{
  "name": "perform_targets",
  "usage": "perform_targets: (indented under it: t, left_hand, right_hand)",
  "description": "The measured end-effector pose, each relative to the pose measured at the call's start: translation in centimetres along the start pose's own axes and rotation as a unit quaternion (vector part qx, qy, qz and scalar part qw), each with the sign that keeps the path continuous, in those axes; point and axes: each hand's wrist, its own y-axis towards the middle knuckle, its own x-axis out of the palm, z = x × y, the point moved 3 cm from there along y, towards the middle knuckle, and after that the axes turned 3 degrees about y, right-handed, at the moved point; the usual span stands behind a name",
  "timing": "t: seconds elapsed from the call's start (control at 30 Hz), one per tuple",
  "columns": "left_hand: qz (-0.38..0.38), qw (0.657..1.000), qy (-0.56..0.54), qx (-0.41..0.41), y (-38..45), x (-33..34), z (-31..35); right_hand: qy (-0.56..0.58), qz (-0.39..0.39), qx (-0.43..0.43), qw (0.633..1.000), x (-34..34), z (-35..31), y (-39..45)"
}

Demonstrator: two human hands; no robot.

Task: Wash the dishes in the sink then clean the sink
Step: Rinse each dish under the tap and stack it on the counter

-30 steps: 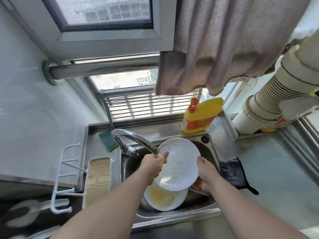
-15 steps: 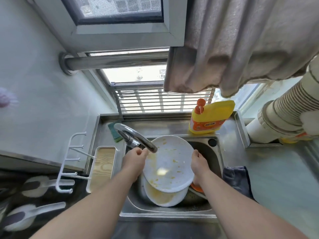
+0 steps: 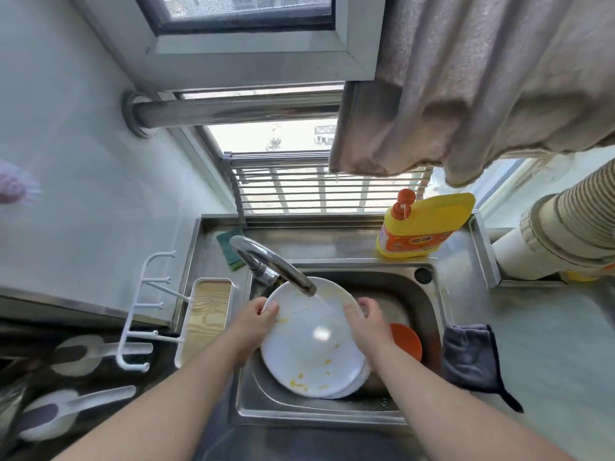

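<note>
Water now runs from the faucet (image 3: 273, 264) onto the top white plate (image 3: 309, 341), lowered into the sink (image 3: 429, 304). Both hands grip it: left hand (image 3: 254, 322) on its left rim, right hand (image 3: 367, 326) on its right. Two plates are stacked beside one orange bowl (image 3: 407, 341); one yellow detergent bottle (image 3: 422, 224) stands far right.

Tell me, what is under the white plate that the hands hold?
Under the white plate only the rim of another plate shows at its lower right. An orange dish sits beside. The rest is covered.
</note>
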Motion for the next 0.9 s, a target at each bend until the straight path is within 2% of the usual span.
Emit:
perform_targets:
  t: [0.07,0.1,0.13,0.2,0.27,0.37,0.43,0.63,0.73,0.83,0.9]
  left_hand:
    - [0.011,1.000,0.003,0.011,-1.0,-0.9,0.3]
    - [0.007,1.000,-0.004,0.012,-1.4,-1.2,0.3]
    - [0.001,1.000,-0.008,0.011,-1.8,-1.3,0.4]
    - [-0.015,1.000,-0.001,0.001,-2.5,-1.5,0.2]
    - [-0.014,1.000,0.011,-0.005,-3.1,-1.7,-0.2]
    - [0.009,1.000,-0.004,-0.014,-3.6,-2.7,-0.6]
    - [0.024,0.999,-0.033,-0.023,-3.6,-3.1,-0.8]
    - [0.033,0.995,-0.095,-0.029,-3.6,-2.7,-0.3]
    - [0.028,0.992,-0.115,-0.039,-3.5,-2.1,-0.2]
    - [0.030,0.988,-0.138,-0.059,-3.4,-1.3,-0.3]
    - [0.032,0.984,-0.157,-0.076,-2.9,-1.0,-0.5]
  right_hand:
    - [-0.114,0.042,-0.083,0.989,0.3,-1.9,-0.1]
    - [-0.109,0.036,-0.103,0.988,1.0,-2.8,-0.3]
    - [-0.058,0.003,-0.104,0.993,2.0,-3.4,-0.2]
    - [0.097,-0.090,-0.057,0.990,4.6,-4.4,-0.5]
    - [0.217,-0.156,0.026,0.963,6.5,-5.2,-0.9]
    - [0.277,-0.179,0.150,0.932,7.1,-6.0,-0.7]
    - [0.286,-0.177,0.180,0.924,6.7,-6.5,-0.2]
    - [0.186,-0.180,0.131,0.957,5.8,-8.1,0.5]
    - [0.106,-0.162,0.076,0.978,5.4,-7.9,0.5]
    - [0.053,-0.150,0.031,0.987,5.4,-7.8,0.0]
    - [0.043,-0.160,0.044,0.985,5.5,-7.6,-0.1]
